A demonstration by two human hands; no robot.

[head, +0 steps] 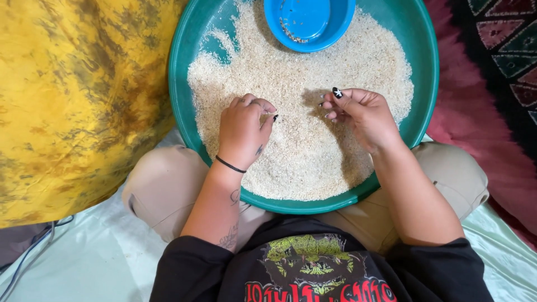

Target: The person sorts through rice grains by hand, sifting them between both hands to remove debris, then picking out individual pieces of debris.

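Sorting: a person sat cross-legged with a wide green basin [182,84] resting on the lap, picking through a layer of white rice [302,140] that covered most of its floor.
Left hand: the left hand [243,131] lay knuckles-up on the grains near the middle of the basin, its fingers curled under and the fingertips pressed together as if pinching something small; what was pinched, if anything, was too tiny to tell.
Right hand: the right hand [361,114] hovered just above the rice, palm turned inward, thumb and fingers drawn together in a loose pinch; whether a grain or speck sat between them could not be made out.
Rice: it lay loose and shallow, thinned to bare green at the far left of the basin.
Blue bowl: a small blue bowl [310,22] stood on the rice at the far edge, with a few dark bits in its bottom.
Handling: judged from this, the grains were light, hard and loose, sliding away under a push, so a single one would be best taken by a fingertip pinch from above.
Basin grip: it looked stiff and fairly heavy when loaded, best held by its rim on both sides.
Surroundings: a yellow mottled cushion [72,100] lay to the left, touching the basin.
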